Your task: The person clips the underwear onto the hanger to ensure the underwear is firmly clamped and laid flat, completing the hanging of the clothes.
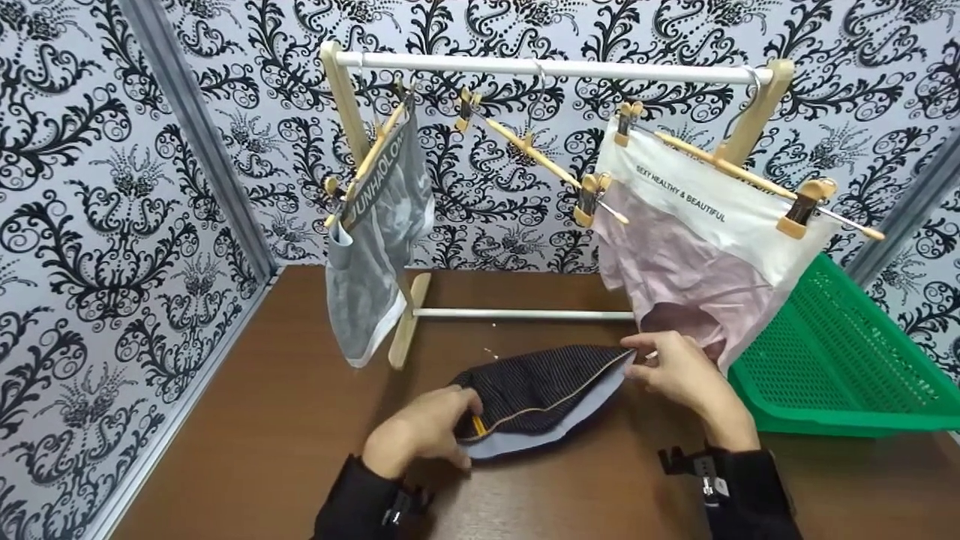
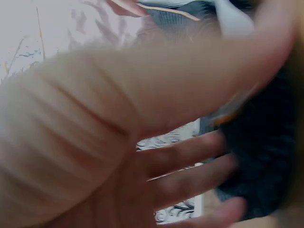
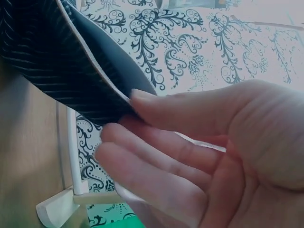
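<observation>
Between my two hands is a pair of dark pinstriped underpants point(image 1: 536, 386), held over the brown table with a tan seam and a pale grey-blue inner side showing along the opening. My right hand point(image 1: 679, 371) pinches the far right corner; in the right wrist view the thumb point(image 3: 152, 107) lies on top of the cloth, fingers underneath. At the other end my left hand point(image 1: 427, 427) grips the left side beside a small yellow label point(image 1: 478, 425). The left wrist view has the thumb across it and the dark cloth point(image 2: 261, 152) at the fingertips.
Behind stands a small garment rack point(image 1: 555, 66). Grey underpants point(image 1: 371, 240) hang at left, pink and white underpants point(image 1: 690, 225) at right, and a clip hanger point(image 1: 532, 150) between them. A green plastic basket point(image 1: 847, 424) sits on the table point(image 1: 225, 442) at right.
</observation>
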Tool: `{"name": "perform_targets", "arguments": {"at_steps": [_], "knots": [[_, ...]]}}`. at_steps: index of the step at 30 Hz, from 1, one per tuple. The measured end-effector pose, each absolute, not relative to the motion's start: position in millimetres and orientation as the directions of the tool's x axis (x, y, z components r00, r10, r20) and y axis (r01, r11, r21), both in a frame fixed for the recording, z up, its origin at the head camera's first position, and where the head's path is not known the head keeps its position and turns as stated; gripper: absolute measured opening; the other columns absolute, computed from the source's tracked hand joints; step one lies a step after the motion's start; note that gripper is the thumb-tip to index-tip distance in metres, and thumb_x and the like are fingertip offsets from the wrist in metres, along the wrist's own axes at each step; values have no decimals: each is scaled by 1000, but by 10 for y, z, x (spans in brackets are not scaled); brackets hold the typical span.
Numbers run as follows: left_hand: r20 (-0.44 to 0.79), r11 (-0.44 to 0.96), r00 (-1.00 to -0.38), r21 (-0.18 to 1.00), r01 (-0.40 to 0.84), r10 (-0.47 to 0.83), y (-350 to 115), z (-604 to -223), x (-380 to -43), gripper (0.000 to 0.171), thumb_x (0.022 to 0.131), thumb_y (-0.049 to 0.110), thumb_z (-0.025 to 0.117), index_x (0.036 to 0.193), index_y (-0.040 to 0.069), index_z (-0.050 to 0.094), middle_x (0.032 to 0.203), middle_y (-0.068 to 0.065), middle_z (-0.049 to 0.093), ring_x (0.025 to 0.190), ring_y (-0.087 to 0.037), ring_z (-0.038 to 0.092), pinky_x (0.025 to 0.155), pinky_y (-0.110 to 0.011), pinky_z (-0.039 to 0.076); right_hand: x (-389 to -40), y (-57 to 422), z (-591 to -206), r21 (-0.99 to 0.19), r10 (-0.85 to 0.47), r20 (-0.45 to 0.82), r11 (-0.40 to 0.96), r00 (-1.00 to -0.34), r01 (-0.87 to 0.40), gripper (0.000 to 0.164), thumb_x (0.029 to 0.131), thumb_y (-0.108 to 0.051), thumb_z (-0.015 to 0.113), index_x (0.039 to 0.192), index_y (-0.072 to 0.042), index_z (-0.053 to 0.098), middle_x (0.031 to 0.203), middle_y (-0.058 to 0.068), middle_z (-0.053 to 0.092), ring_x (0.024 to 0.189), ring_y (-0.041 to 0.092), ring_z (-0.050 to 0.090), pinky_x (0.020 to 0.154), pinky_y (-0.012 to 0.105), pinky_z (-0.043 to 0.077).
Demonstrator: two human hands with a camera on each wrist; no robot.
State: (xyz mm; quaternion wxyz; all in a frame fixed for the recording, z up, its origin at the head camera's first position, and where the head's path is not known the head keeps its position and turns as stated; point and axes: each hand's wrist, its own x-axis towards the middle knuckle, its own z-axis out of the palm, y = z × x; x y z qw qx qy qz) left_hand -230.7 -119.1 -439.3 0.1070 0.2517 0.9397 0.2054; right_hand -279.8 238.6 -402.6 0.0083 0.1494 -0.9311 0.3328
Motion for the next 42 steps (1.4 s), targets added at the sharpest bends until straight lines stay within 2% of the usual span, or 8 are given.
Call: {"name": "perform_targets", "arguments": {"at_steps": [7, 12, 17, 23, 27, 32, 37, 42], "knots": [[-6, 766, -848, 432, 475, 530, -1256, -4461, -2394, 24, 81, 7, 74, 105, 10, 72, 104, -4, 71, 100, -26, 66, 87, -42, 53, -2813, 2408, -4026, -552, -308, 145, 764, -940, -335, 38, 82, 0, 77, 119, 4, 71, 91, 9, 72, 79, 21, 68, 69, 36, 52], [123, 711, -835, 468, 525, 536, -1365, -4439, -2451, 4, 89, 10, 75, 91, 8, 77, 87, 2, 73, 83, -20, 68, 77, -39, 54, -2827, 2423, -4044, -548, -258, 194, 772, -947, -322, 25, 87, -11, 78, 110, -1, 76, 86, 4, 73, 73, 15, 66, 66, 32, 51], [300, 687, -853, 507, 521, 426, -1446, -4401, -2519, 1, 89, 8, 75, 89, 8, 75, 85, 2, 73, 82, -17, 68, 78, -39, 55, -2828, 2458, -4045, -556, -239, 236, 761, -942, -333, 19, 91, -17, 77, 105, -5, 77, 87, 3, 74, 70, 17, 67, 61, 30, 50], [528, 563, -841, 662, 495, 120, -1458, -4308, -2562, 10, 90, 4, 74, 100, 7, 76, 95, -1, 75, 89, -17, 69, 82, -36, 56, -2813, 2483, -4018, -567, -185, 324, 747, -928, -347, 14, 97, -21, 71, 103, -9, 73, 71, -1, 67, 64, 14, 64, 70, 34, 49], [526, 345, -850, 802, 488, -21, -1441, -4197, -2544, 10, 95, 11, 71, 102, 5, 74, 84, -1, 68, 76, -15, 61, 70, -28, 51, -2797, 2489, -3961, -620, -136, 409, 684, -902, -384, 16, 99, -18, 68, 104, -3, 71, 87, 6, 70, 76, 9, 61, 79, 26, 47], [513, 195, -851, 852, 487, -116, -1437, -4018, -2458, 16, 98, 16, 70, 105, 2, 73, 82, -7, 66, 72, -18, 60, 65, -25, 49, -2722, 2458, -3827, -851, -63, 378, 370, -923, -374, 26, 101, -14, 64, 115, 9, 63, 102, 8, 71, 91, 6, 66, 82, 19, 55], [520, 123, -844, 853, 507, -132, -1439, -3828, -2321, 21, 98, 12, 68, 114, -1, 71, 92, -10, 73, 80, -21, 66, 71, -27, 54, -2599, 2412, -3672, -926, 5, 371, 77, -929, -369, 25, 99, -11, 65, 115, 8, 60, 91, 5, 72, 77, 13, 71, 70, 30, 60], [485, 70, -867, 874, 480, -111, -1454, -3679, -2177, 28, 98, 11, 68, 122, -3, 68, 99, -13, 75, 84, -24, 72, 75, -30, 58, -2449, 2397, -3538, -918, 51, 396, 47, -917, -394, 25, 97, -11, 69, 111, 8, 63, 88, 10, 73, 68, 16, 69, 59, 28, 58]]}}
